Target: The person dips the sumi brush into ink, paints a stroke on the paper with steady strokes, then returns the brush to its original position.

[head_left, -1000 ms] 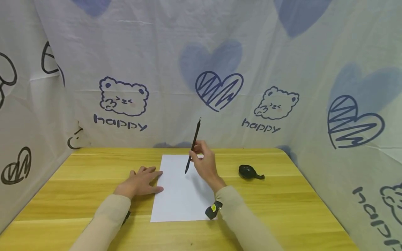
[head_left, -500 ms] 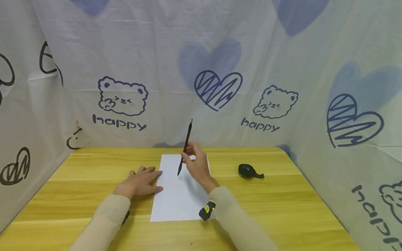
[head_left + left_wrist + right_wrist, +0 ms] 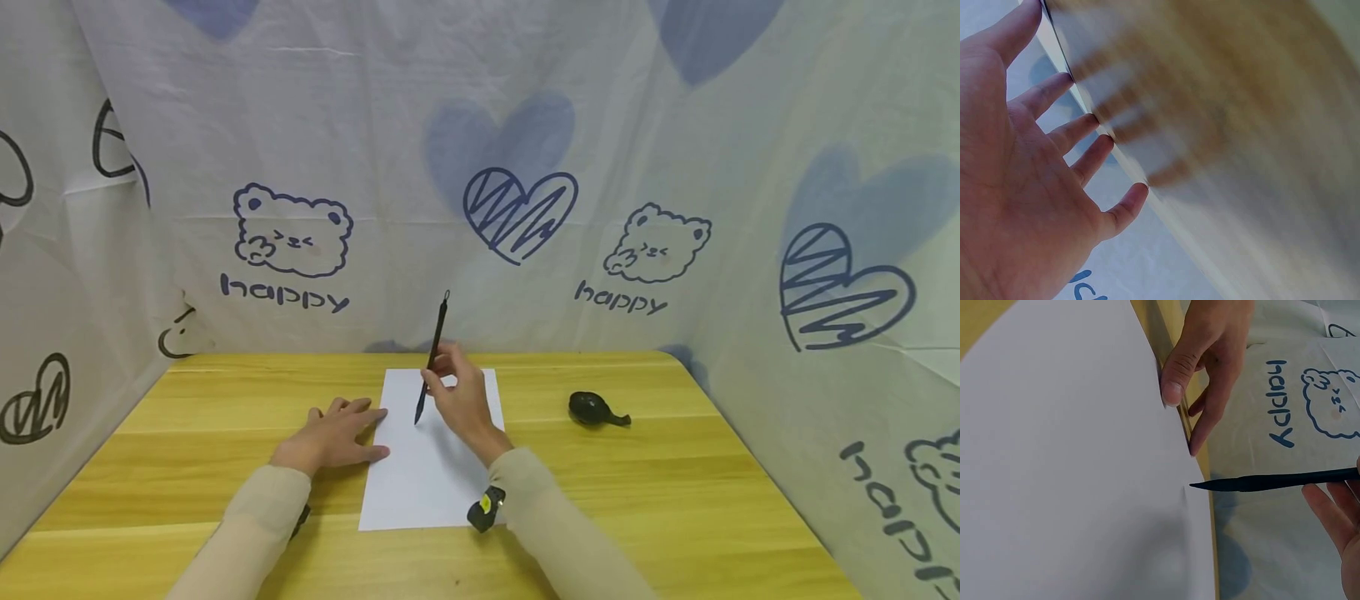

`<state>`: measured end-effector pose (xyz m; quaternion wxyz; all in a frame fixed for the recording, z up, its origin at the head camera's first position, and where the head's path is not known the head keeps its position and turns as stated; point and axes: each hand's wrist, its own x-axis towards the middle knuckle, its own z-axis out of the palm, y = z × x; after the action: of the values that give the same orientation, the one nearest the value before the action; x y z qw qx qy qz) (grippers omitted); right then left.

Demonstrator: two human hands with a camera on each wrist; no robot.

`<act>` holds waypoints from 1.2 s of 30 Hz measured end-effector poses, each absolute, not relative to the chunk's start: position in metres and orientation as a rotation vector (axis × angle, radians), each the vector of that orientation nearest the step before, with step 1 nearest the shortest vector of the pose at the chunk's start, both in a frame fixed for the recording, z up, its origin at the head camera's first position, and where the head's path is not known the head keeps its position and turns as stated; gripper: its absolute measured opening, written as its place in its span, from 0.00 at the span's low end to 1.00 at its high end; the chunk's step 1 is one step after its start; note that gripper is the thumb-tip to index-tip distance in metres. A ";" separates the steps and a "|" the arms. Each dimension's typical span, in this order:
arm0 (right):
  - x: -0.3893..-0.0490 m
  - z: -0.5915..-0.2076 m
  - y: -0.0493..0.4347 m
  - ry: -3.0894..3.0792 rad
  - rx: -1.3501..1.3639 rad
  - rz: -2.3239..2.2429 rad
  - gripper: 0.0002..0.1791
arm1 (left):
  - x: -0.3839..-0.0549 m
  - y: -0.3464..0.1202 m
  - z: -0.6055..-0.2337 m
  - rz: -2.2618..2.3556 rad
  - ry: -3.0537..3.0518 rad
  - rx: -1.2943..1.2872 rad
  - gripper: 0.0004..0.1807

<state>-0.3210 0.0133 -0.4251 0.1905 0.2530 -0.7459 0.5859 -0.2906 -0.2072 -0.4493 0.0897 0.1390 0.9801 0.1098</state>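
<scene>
My right hand [image 3: 461, 396] pinches a black writing brush [image 3: 433, 354], its tip pointing down close over a white sheet of paper [image 3: 420, 492]. In the right wrist view the pointed brush tip [image 3: 1210, 485] hovers by the paper near its faint shadow. No mark shows on the sheet. My left hand [image 3: 337, 435] lies flat at the paper's left edge, fingers spread, with thumb and fingertip on the sheet. From the left wrist, the left palm [image 3: 1016, 181] faces the camera and the fingertips rest on the tabletop [image 3: 1241, 125].
A small black object with a rounded bowl and short handle [image 3: 591, 409] lies right of the paper on the yellow wooden table [image 3: 637, 500]. A white cloth [image 3: 405, 250] printed with hearts and bears hangs behind and along both sides. Each wrist wears a small black camera [image 3: 486, 508].
My right hand has moved left and slightly nearer with the brush, bringing its tip from mid-sheet toward the paper's left side. The left hand has stayed in place.
</scene>
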 end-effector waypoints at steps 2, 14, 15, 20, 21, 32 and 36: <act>-0.320 -0.426 0.013 -2.099 0.710 1.641 0.14 | -0.291 -0.208 -0.449 0.330 2.913 0.411 0.43; -0.317 -0.427 0.017 -2.186 0.721 1.555 0.14 | -0.290 -0.207 -0.450 0.338 2.913 0.411 0.43; -0.317 -0.427 0.017 -2.192 0.722 1.547 0.14 | -0.290 -0.207 -0.450 0.335 2.915 0.413 0.43; -0.317 -0.429 0.020 -2.204 0.743 1.518 0.14 | -0.291 -0.207 -0.449 0.329 2.921 0.418 0.42; -0.317 -0.429 0.021 -2.208 0.746 1.507 0.14 | -0.291 -0.207 -0.449 0.328 2.923 0.423 0.42; -0.316 -0.431 0.020 -2.223 0.740 1.469 0.14 | -0.290 -0.208 -0.450 0.318 2.938 0.459 0.43; -0.316 -0.432 0.021 -2.223 0.731 1.462 0.14 | -0.290 -0.208 -0.449 0.314 2.933 0.456 0.43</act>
<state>-0.3157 0.0210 -0.4320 0.1900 0.2602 -0.7910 0.5201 -0.2901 -0.2085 -0.4493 0.0783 0.1523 0.9796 0.1049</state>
